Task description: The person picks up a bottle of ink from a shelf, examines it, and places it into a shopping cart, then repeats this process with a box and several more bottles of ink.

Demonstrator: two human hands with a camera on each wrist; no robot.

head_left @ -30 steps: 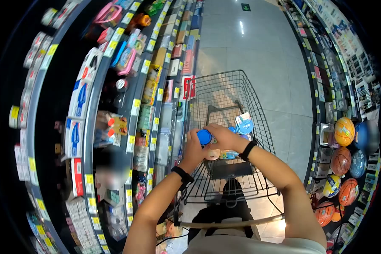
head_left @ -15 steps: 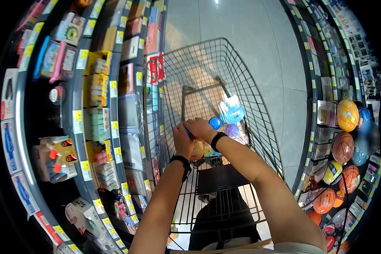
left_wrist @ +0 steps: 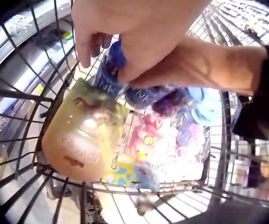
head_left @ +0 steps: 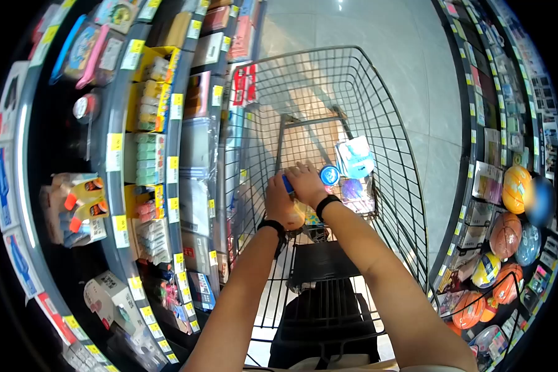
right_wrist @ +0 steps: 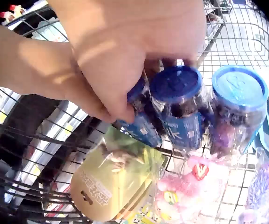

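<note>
Inside the cart my left hand [head_left: 282, 201] grips a clear jar [left_wrist: 107, 81] with a blue lid, fingers and thumb on either side of its top. My right hand [head_left: 305, 183] curls over from the other side, its thumb in front of that jar and its fingers behind a second blue-lidded jar [right_wrist: 176, 109]. A third such jar [right_wrist: 237, 109] stands close to their right. In front of the jars lies a green and tan card package [left_wrist: 85, 133], beside a pink plush toy [right_wrist: 188, 189] in clear wrap. The hands hide part of the first two lids.
The black wire cart [head_left: 409, 161] surrounds the hands. A light blue package [head_left: 355, 158] and a purple item [head_left: 353, 189] lie at its right side. Stocked shelves [head_left: 173, 161] run close along the left; balls [head_left: 505, 235] fill a rack on the right.
Both hands have gone down and forward into the cart with the blue-lidded jar, which was held higher before. The lid, earlier in plain sight, is now mostly covered. The head view has shifted closer to the cart.
</note>
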